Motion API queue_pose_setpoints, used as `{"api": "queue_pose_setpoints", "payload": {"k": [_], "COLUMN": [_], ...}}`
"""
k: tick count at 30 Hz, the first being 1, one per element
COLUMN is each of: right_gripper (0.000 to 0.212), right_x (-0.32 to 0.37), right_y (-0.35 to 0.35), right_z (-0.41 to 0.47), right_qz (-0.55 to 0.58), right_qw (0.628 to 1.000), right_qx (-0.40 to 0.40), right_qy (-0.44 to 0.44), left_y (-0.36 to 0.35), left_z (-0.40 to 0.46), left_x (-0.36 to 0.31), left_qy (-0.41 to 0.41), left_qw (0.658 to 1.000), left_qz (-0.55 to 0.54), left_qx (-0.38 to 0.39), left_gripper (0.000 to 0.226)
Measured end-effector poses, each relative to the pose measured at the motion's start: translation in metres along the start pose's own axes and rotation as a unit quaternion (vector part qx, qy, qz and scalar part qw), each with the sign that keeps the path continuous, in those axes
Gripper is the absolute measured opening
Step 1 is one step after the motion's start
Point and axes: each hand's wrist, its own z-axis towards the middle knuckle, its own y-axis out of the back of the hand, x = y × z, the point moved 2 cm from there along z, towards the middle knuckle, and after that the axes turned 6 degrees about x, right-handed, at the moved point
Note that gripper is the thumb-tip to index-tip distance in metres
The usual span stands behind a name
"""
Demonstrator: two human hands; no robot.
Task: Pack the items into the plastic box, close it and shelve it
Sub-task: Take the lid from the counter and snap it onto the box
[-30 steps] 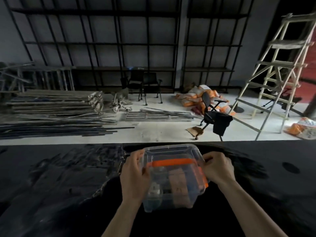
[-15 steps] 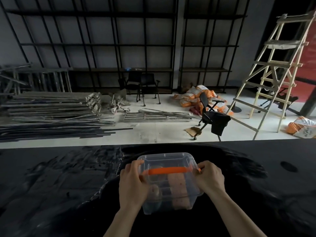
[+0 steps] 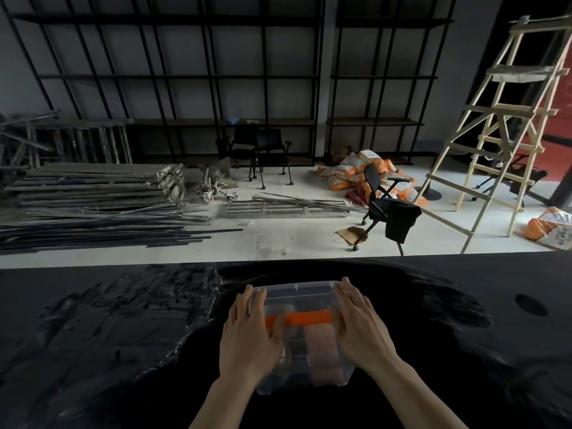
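A clear plastic box (image 3: 301,297) with its lid on and an orange handle (image 3: 305,318) lying flat across the lid sits on the black table (image 3: 123,335) right in front of me. Through its walls I see a tan ribbed item (image 3: 322,351) and dim, unclear items beside it. My left hand (image 3: 250,332) lies flat on the lid's left side, fingers spread. On the lid's right side my right hand (image 3: 360,326) presses flat in the same way.
Beyond the table's far edge the floor holds a pile of metal poles (image 3: 93,205), a black office chair (image 3: 387,209), orange sacks (image 3: 356,171) and a wooden ladder (image 3: 510,125). Tall black shelving (image 3: 216,75) lines the back wall.
The box was lifted in both hands with its handle raised; now it rests lower on the table. The handle has folded flat, and both hands have moved from the sides onto the lid.
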Motion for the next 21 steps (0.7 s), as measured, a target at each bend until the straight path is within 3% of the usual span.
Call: {"api": "queue_pose_setpoints", "payload": {"k": [6, 15, 18, 21], "right_gripper": [0.065, 0.064, 0.064, 0.077], "right_x": [0.000, -0.004, -0.005, -0.012], "right_y": [-0.002, -0.005, -0.006, 0.004], "right_z": [0.006, 0.007, 0.004, 0.005], "right_qz": [-0.031, -0.041, 0.029, 0.148], "right_qw": [0.997, 0.996, 0.998, 0.983], "right_qx": [0.070, 0.077, 0.049, -0.003], "right_qy": [0.006, -0.014, -0.018, -0.108], "left_y": [-0.003, -0.004, -0.002, 0.009], "left_z": [0.005, 0.008, 0.009, 0.007], "left_x": [0.001, 0.003, 0.012, 0.025], "left_qy": [-0.004, -0.006, -0.020, 0.013], "left_qw": [1.000, 0.999, 0.998, 0.986], "left_qz": [0.016, 0.013, -0.042, -0.159], "left_qx": [0.006, 0.032, 0.031, -0.052], "left_gripper": [0.075, 0.075, 0.068, 0.066]}}
